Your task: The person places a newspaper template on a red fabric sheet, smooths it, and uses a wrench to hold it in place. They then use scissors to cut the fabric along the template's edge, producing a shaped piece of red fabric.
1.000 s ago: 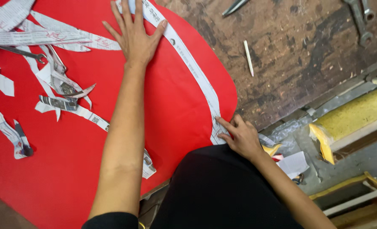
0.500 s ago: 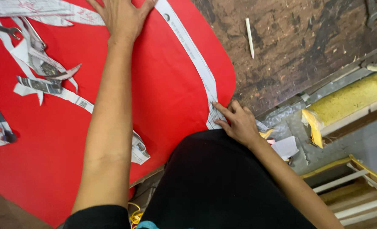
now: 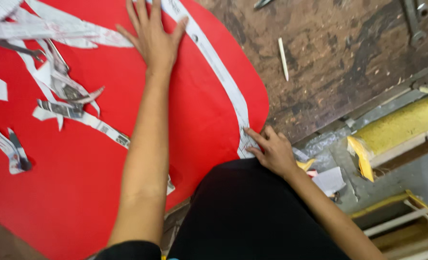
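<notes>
Shifted rightward, left hand (image 3: 153, 41) fingers splay wide, right hand (image 3: 271, 151) fingers pin newsprint strip (image 3: 223, 79).

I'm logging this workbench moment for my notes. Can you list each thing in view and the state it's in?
left hand: flat, fingers spread, pressing on the red sheet
right hand: fingertips on the near end of the long paper strip
red sheet: spread flat on the workbench
long paper strip: lying along the sheet's curved edge
paper scraps: cut, scattered loose
white stick: lying on bare wood
workbench: worn, scuffed
</notes>
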`<action>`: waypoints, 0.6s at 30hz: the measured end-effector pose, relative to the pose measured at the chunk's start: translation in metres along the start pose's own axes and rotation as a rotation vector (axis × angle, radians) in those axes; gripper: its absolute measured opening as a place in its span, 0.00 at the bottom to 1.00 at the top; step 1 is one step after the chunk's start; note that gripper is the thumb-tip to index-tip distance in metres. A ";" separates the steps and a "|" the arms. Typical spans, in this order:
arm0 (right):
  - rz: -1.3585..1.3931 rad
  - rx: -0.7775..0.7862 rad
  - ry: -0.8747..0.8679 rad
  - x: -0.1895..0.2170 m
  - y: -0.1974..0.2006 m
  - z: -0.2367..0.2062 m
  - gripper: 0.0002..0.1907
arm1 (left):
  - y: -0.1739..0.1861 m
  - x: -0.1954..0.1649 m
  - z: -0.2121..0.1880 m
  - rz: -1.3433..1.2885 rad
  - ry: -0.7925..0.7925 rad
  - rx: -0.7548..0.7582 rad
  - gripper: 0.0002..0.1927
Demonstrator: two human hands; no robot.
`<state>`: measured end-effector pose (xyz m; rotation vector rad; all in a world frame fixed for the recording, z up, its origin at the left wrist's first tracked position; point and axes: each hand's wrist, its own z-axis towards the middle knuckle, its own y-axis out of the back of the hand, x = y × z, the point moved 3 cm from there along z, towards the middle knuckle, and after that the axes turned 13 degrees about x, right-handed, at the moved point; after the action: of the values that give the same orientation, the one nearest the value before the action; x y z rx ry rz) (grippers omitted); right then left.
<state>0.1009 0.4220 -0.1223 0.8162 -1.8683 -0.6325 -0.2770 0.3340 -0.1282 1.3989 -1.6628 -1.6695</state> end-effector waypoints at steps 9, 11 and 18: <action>0.018 -0.006 0.024 -0.001 0.009 0.001 0.29 | -0.004 -0.003 0.003 -0.024 0.125 0.303 0.67; 0.005 0.032 0.010 0.000 0.011 0.000 0.30 | -0.004 -0.002 0.004 -0.021 0.130 0.318 0.69; 0.281 -0.298 0.129 -0.017 0.052 0.005 0.21 | -0.002 -0.008 0.005 0.013 0.127 0.347 0.70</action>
<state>0.0877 0.4683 -0.0967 0.3834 -1.6796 -0.6434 -0.2769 0.3434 -0.1286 1.6075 -1.9470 -1.2964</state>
